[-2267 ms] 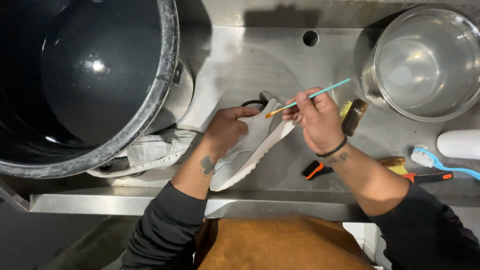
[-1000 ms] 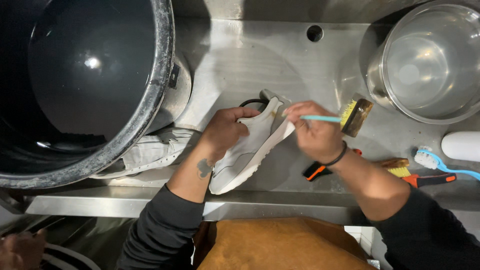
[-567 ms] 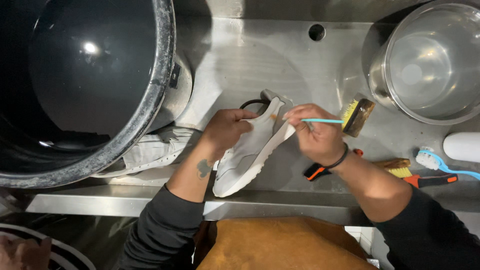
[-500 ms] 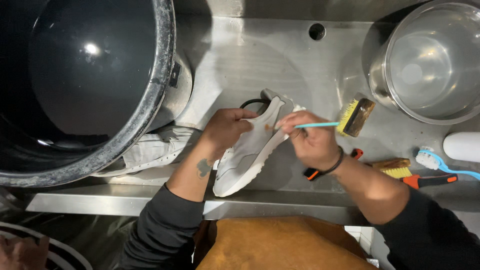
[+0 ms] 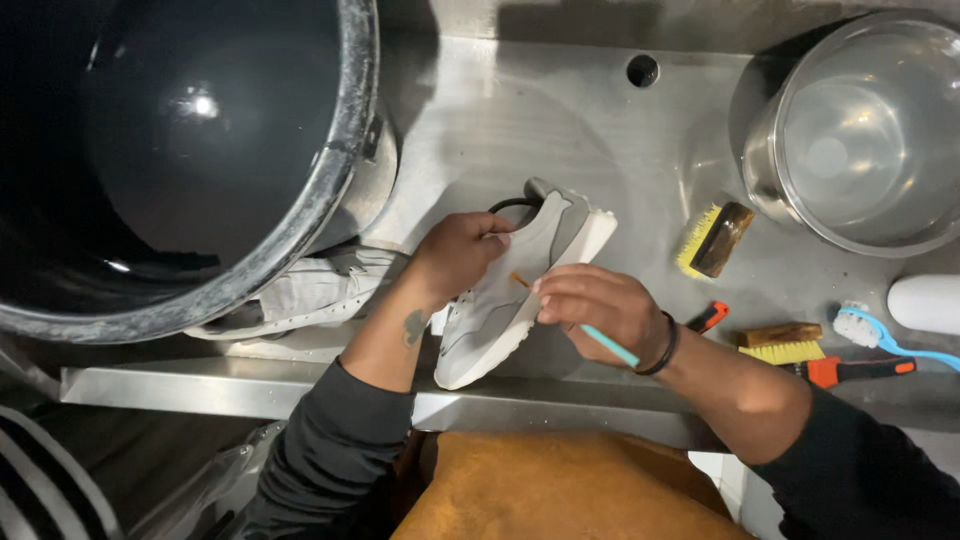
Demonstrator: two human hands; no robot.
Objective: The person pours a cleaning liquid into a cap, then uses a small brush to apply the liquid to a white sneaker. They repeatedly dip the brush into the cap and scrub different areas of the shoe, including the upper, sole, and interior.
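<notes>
1. Left hand [image 5: 462, 252]: fingers curled and clamped over the upper of a white sneaker [image 5: 505, 300], steadying it on its side on the steel counter [image 5: 520, 130].
2. Right hand [image 5: 592, 305]: fingers pinched together on a thin teal-handled brush [image 5: 606, 345], whose tip [image 5: 518, 280] touches the sneaker's side panel; the bristles are too small to make out clearly.
3. Sneaker: lies between the two hands, toe toward the counter's near edge, heel toward the back.
4. Second sneaker [image 5: 300, 295]: partly tucked under the large dark bucket [image 5: 190, 150] at left.
5. At right: a clear bowl [image 5: 865, 130], a yellow-bristled scrub brush [image 5: 712, 238], a wooden brush [image 5: 782, 343], a blue-handled brush [image 5: 885, 335], an orange-handled tool [image 5: 850, 370].
</notes>
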